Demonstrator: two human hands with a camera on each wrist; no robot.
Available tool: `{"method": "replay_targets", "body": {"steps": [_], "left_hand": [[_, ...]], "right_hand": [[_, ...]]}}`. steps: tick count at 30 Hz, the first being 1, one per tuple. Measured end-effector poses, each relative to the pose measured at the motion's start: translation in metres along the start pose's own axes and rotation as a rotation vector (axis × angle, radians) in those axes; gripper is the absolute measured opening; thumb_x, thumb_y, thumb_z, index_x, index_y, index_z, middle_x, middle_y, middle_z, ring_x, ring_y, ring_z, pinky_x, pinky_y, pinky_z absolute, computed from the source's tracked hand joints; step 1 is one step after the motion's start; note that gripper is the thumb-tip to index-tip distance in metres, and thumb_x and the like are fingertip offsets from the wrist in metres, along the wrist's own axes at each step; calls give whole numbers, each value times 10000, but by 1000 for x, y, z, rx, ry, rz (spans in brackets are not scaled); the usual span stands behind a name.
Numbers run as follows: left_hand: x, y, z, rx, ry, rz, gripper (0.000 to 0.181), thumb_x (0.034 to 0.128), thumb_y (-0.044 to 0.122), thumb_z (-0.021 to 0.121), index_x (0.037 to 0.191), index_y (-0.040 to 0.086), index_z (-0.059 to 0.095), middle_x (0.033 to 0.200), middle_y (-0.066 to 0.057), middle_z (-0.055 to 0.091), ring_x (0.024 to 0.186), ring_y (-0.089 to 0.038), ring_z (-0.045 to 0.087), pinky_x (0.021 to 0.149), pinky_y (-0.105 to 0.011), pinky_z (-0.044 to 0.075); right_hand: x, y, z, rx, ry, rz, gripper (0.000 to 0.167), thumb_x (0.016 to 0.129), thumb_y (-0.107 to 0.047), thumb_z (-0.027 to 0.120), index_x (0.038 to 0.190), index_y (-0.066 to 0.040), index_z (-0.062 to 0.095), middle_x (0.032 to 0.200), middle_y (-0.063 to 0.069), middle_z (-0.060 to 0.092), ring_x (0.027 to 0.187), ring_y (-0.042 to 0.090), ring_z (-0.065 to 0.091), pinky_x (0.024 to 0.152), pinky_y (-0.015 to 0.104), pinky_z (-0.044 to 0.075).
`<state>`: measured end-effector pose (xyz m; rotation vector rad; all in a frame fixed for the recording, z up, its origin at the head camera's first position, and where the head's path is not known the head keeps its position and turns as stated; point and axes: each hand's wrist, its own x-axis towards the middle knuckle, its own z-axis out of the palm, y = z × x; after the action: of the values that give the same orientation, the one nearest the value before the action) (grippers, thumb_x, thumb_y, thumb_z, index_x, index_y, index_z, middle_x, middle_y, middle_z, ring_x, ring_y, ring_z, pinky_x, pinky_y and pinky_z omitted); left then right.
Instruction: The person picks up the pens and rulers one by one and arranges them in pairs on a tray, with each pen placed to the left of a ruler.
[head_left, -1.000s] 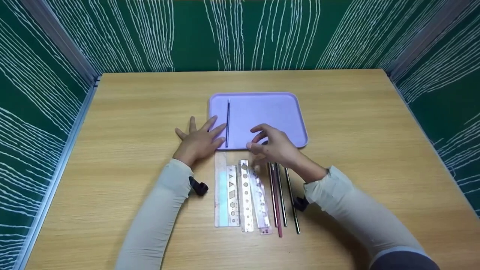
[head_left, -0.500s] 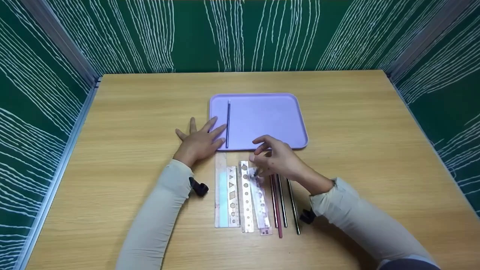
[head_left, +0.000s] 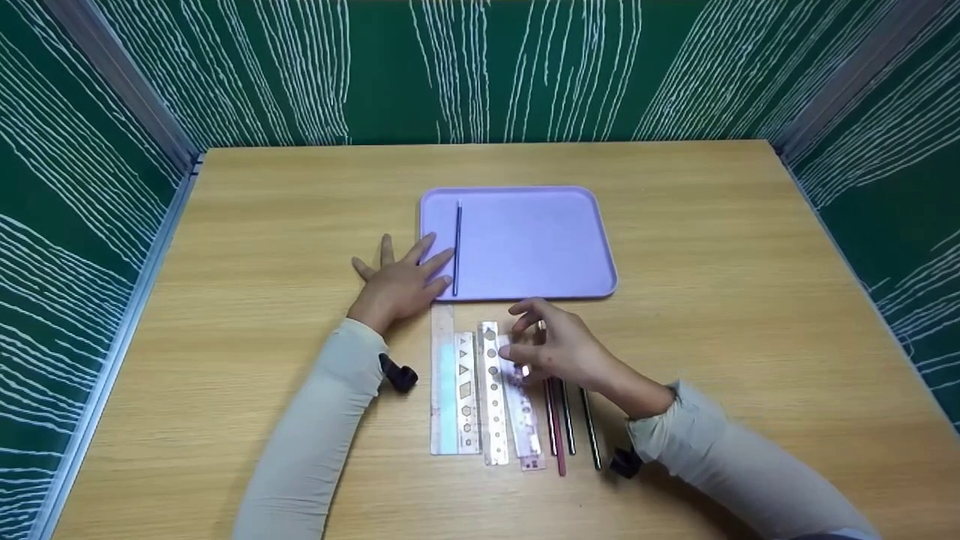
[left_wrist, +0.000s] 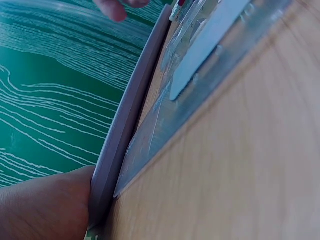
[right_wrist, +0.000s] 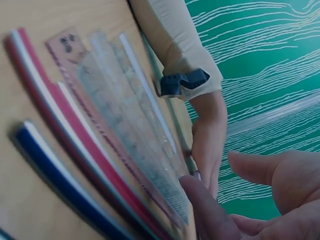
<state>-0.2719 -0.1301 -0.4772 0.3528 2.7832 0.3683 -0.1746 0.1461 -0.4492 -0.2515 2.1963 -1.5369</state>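
Note:
My left hand (head_left: 397,289) lies spread over the left rim of a purple tray (head_left: 536,244), its fingers straight. A dark pencil (head_left: 457,255) lies lengthwise in the tray, close to those fingertips. My right hand (head_left: 562,345) hovers in front of the tray over clear rulers and pencils; its fingers are loosely bent, apart from the thumb, with nothing between them. Below it are a ruler with round holes (head_left: 493,420), a pinkish ruler (head_left: 533,463) partly under another clear one, a red pencil (head_left: 561,457) and dark pencils (head_left: 592,435). The hand hides the pencils' far ends.
A wide clear ruler with a pale blue strip (head_left: 444,405) and a ruler with shape cutouts (head_left: 466,420) lie left of the others. Green walls (head_left: 390,75) with white lines border the wooden table (head_left: 712,225).
My right hand has moved back from over the tray's near edge toward me, down over the rulers and pencils. My left hand, the tray and its pencil stay in place.

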Motion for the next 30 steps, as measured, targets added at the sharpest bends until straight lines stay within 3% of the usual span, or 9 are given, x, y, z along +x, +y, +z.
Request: {"method": "replay_targets", "body": {"steps": [11, 15, 21, 30], "left_hand": [[1, 0, 1, -8, 4, 2, 573, 1026, 675, 312, 1571, 564, 177, 1725, 170, -28, 1514, -569, -152, 966, -926, -103], [1, 0, 1, -11, 1, 6, 570, 1030, 664, 322, 1571, 563, 176, 1724, 177, -28, 1510, -571, -162, 964, -927, -110], [1, -1, 2, -10, 2, 0, 580, 1024, 671, 334, 1572, 560, 181, 1724, 176, -29, 1510, -570, -164, 963, -925, -117], [1, 0, 0, -5, 0, -1, 578, 1022, 679, 324, 1569, 568, 173, 1722, 180, -32, 1511, -572, -158, 972, -923, -108]], "right_hand": [[-12, 6, 6, -99, 31, -28, 669, 805, -129, 872, 1364, -14, 523, 1173, 191, 624, 886, 253, 641, 590, 401, 634], [-15, 5, 10, -186, 52, -50, 662, 796, -146, 882, 1348, -17, 539, 1135, 151, 653, 858, 217, 649, 585, 351, 627], [-16, 8, 14, -169, 48, -48, 667, 787, -129, 885, 1343, -9, 536, 1129, 154, 638, 843, 217, 640, 564, 359, 625], [-18, 13, 16, -326, 119, -102, 645, 760, -194, 907, 1303, -51, 589, 1050, 31, 683, 821, 169, 625, 775, 309, 530]]}}
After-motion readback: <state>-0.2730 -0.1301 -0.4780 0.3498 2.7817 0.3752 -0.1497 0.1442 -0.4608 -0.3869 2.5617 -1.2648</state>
